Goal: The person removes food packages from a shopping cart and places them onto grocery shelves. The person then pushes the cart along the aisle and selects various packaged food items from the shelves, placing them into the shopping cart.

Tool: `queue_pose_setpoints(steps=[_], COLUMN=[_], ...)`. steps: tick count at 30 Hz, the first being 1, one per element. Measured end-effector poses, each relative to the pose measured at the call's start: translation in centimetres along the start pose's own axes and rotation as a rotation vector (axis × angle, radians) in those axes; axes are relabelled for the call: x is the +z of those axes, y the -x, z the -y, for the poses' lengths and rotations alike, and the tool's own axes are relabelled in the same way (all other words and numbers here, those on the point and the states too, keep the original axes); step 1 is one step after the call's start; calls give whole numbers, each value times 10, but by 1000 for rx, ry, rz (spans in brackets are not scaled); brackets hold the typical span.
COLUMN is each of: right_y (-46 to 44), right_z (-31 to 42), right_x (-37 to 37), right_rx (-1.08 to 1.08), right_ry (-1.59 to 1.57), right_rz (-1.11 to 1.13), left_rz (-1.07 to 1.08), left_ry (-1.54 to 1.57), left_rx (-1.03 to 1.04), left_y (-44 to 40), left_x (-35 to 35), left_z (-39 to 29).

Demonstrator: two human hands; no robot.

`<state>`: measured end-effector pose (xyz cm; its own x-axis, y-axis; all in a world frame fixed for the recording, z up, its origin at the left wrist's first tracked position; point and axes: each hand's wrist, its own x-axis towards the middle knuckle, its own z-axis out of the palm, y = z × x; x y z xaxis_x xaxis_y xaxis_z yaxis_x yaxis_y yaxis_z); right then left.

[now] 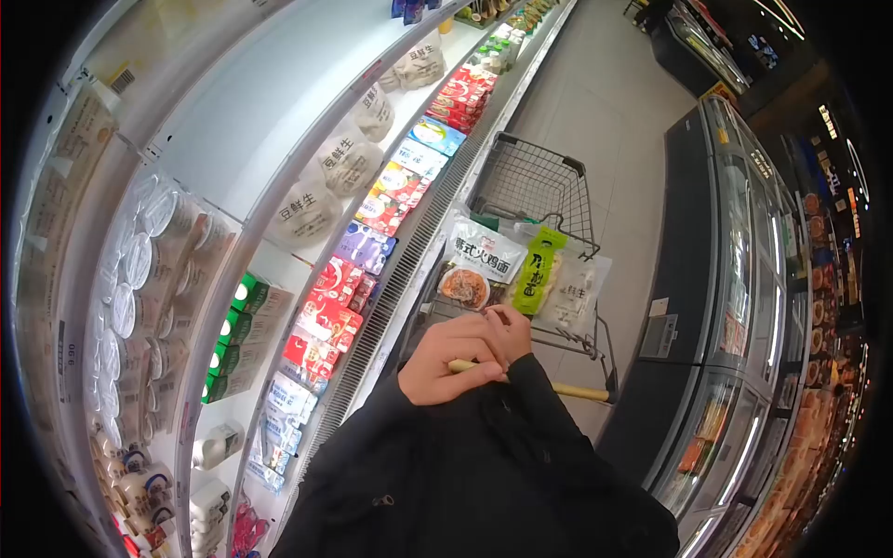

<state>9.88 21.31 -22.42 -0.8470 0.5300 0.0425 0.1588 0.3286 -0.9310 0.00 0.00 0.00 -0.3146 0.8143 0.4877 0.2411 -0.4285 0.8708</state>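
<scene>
Metal cart (pixel 539 177); glossy plastic packets (pixel 537 274)

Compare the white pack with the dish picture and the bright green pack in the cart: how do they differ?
Colour: the white pack is mostly white with a dish picture near its lower end; the green pack is mainly bright green.
Shape: the white pack looks wider, the green pack narrower.
Printing: the white pack's large characters run across it, the green pack's lengthwise.
Shared: both sit in the cart.
</scene>
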Motion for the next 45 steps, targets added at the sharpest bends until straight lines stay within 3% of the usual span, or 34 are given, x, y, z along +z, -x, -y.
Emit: queue_pose_setpoints(steps=[2,3,5,8,11,15,17,18,21,24,25,26,29,39,41,42,44,45], right_y=[6,-14,-8,-6,-6,-1,-1,0,0,1,4,2,0,-5,-7,-9,-12,-14], right_z=[9,-6,-3,1,6,11,14,14,11,12,12,13,13,18,17,19,15,14], right_x=[22,-31,-25,-26,-30,-41,-49,-51,-58,-62,-61,-62,-68,-72,-74,-76,-77,-79], right_rx=[-3,-26,-32,-58,-139,-190,-218,-237,-283,-296,-282,-311,-349,-337,-338,-317,-305,-296], right_ry=[-75,-56,-80,-78,-80,-53,-42,-22,-26,-40,-50,-24,1,12,14,13,23,29], right_rz=[-24,-39,-13,10,16,50,59,62,66,83,94,101,90,46,22,33,27,14], left_rz=[138,188,284,349,224,301,315,114,204,74,30,-239,-265,-327,-20,-8,-255,-247], left_ry=[192,335,589,801,815,802,640,608,385,387,371,279,356,627,526,537,590,605], left_rx=[282,473,448,463,568,533,481,616,463,495,517,778,832,594,600,602,581,577], left_y=[-13,-57,-69,-84,-83,-105,-113,-112,-121,-124,-127,-141,-153,-154,-156,-160,-167,-173], left_x=[-2,45,75,117,154,159,161,185,180,192,196,223,228,245,223,224,229,227], left_z=[-49,-51,-97,-109,-92,-82,-86,-74,-95,-97,-99,-95,-91,-92,-77,-78,-83,-78])
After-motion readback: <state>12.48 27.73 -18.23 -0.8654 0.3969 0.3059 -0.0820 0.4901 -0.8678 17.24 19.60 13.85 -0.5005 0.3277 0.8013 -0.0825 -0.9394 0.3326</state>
